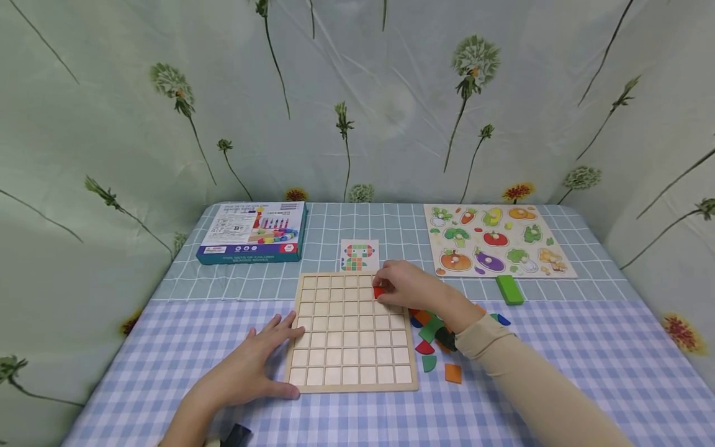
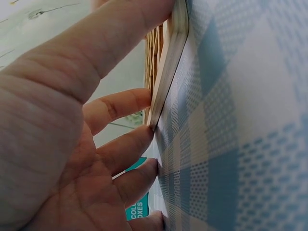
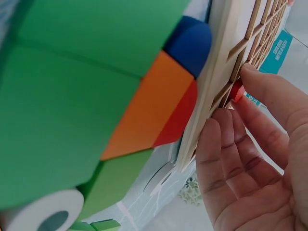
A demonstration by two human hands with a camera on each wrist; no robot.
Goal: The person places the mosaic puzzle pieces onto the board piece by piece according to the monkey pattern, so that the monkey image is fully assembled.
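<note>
A square wooden grid board [image 1: 350, 340] lies on the checked cloth. My right hand [image 1: 410, 285] is over its far right corner, pinching a small red piece [image 3: 238, 90] between thumb and index finger at the grid's cells. In the right wrist view the other fingers reach down beside the board's edge. My left hand [image 1: 251, 363] spreads its fingers along the left side of the board, with the thumb touching the near left corner. Just beyond the board is a pattern card [image 1: 360, 256] with a figure of coloured shapes. The other visible cells hold no pieces.
Loose coloured pieces [image 1: 430, 329] are heaped right of the board, partly under my right forearm, with an orange square [image 1: 453, 373] nearer me. A green block [image 1: 509, 290] lies below a vegetable puzzle board [image 1: 472, 220]. A flat printed box [image 1: 251, 233] is at back left.
</note>
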